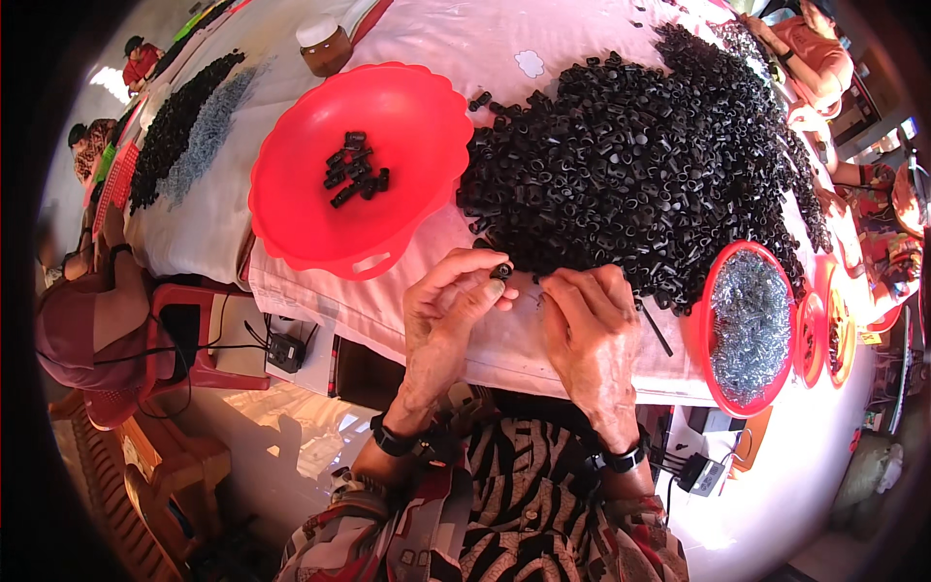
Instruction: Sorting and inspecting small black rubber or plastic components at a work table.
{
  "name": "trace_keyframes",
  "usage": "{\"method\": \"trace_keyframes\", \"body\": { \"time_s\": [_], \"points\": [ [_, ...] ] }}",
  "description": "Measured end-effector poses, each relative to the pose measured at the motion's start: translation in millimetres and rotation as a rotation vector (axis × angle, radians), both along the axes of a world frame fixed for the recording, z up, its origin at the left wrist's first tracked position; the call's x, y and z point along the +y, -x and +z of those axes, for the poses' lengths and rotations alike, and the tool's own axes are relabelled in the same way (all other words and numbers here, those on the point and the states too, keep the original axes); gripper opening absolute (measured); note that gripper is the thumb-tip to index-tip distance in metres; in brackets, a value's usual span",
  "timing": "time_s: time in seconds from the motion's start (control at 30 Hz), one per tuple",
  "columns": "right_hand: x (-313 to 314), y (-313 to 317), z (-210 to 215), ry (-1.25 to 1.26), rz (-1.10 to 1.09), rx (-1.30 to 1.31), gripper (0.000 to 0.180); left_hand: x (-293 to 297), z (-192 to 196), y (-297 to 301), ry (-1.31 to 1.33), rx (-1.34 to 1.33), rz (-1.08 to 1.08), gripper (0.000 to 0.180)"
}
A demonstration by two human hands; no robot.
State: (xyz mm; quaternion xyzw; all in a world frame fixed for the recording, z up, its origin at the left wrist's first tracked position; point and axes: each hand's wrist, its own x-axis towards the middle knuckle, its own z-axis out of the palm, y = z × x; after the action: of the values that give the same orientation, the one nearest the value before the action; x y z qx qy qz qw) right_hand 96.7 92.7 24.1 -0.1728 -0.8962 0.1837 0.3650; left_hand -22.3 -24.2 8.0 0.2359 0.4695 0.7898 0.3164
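Observation:
Between the thumb and fingers of my left hand (448, 308) is a small black plastic cap (501, 271), held above the near edge of the table. My right hand (590, 328) is beside it, fingertips pinched together; whatever they grip is too small to make out. Just beyond both hands spreads a large heap of black plastic caps (640, 175). To the left, a red scalloped basin (320, 228) holds several black pieces (356, 170) at its middle. A red oval tray (705, 339) full of clear, shiny small parts (749, 325) lies right of my right hand.
A lidded jar (324, 46) stands behind the basin. A thin black stick (654, 328) lies near the right hand. Other people sit around the table at left and right. A red plastic chair (208, 335) and a wooden bench (160, 466) are at lower left.

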Motion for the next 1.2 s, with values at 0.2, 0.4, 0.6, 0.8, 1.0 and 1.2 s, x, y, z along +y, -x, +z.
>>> {"method": "trace_keyframes", "body": {
  "time_s": [0.2,0.4,0.6,0.8,1.0,1.2],
  "points": [
    [3.4,8.0,-0.1,-0.094,-0.012,-0.101,0.021,1.5,-0.7,0.2,-0.037,-0.012,-0.013,0.025],
    [4.1,11.4,-3.6,-0.171,-0.012,-0.171,0.019,1.1,-2.6,0.5,-0.02,-0.009,-0.017,0.024],
    [2.1,5.2,-4.1,-0.211,0.096,-0.174,0.019,-0.2,-3.6,0.9,-0.036,-0.016,-0.041,0.023],
    [2.8,-0.1,-0.6,-0.137,0.139,-0.196,0.026,1.2,-6.4,0.9,-0.053,0.023,-0.042,0.023],
    [-4.5,-8.1,2.8,0.129,0.148,0.102,0.028,0.6,-8.3,0.7,-0.028,0.027,-0.105,0.024],
    [-6.4,-21.5,15.3,1.149,0.213,0.512,0.022,6.0,2.4,-12.0,0.026,-0.078,-0.198,0.023]
  ]
}}
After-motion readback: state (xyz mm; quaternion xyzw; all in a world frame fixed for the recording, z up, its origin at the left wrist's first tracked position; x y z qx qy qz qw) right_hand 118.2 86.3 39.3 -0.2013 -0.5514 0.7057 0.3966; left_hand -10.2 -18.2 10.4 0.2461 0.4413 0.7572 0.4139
